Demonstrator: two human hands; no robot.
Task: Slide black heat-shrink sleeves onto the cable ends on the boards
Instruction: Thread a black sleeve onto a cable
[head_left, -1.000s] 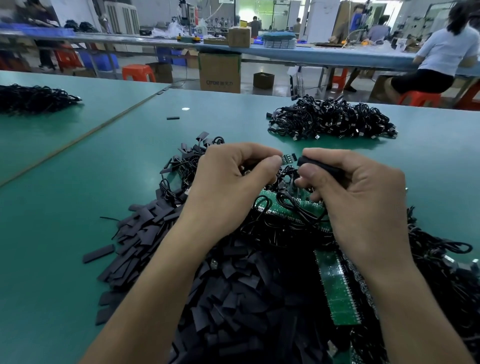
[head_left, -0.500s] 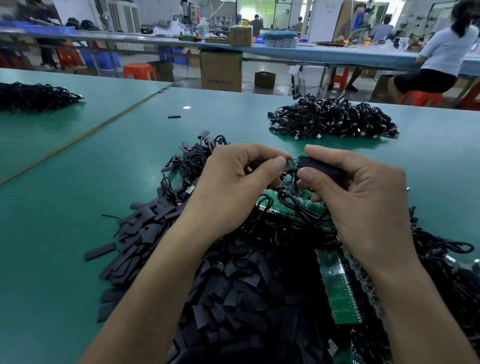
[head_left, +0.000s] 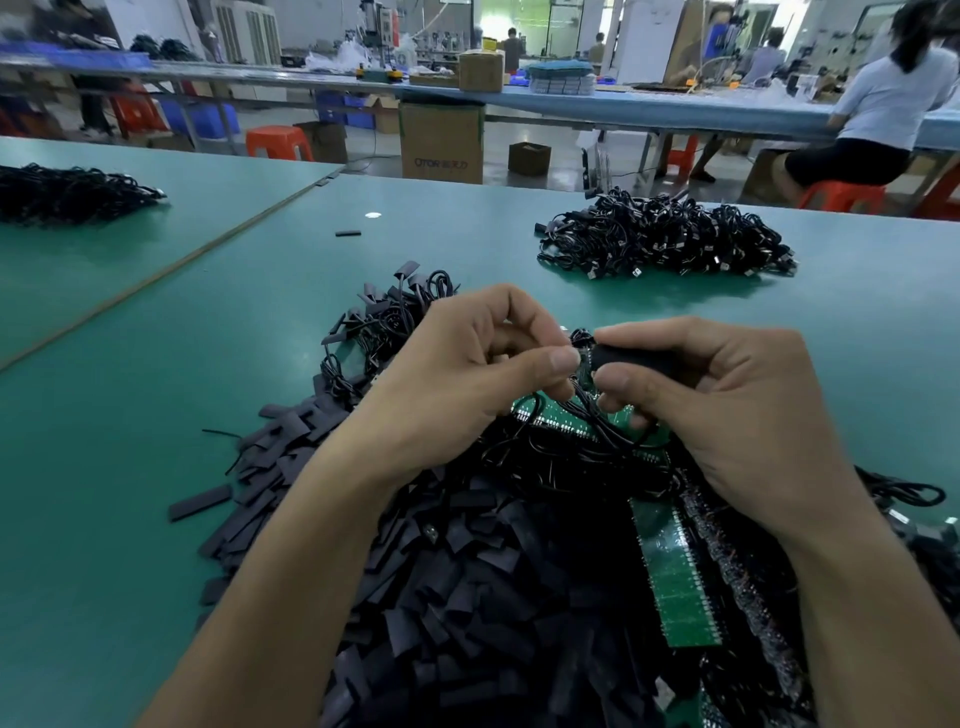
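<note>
- While the right hand clamps a sleeve between thumb and fingers and the left hand pinches a mostly hidden cable end just beside it, misalignment could buckle the sleeve.
- Tangled cables over the board may snag.

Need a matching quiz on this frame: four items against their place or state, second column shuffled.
Things
1. right hand
2. loose sleeve pile
3. cable bundle
4. lone sleeve

Place or state
A. lies by itself on the bare green table, beyond and left of the hands
B. heaped on the far side of the table, right of centre
C. pinches a black sleeve
D. heaped nearest the camera, left of the green board

Pairs: 1-C, 2-D, 3-B, 4-A
</note>
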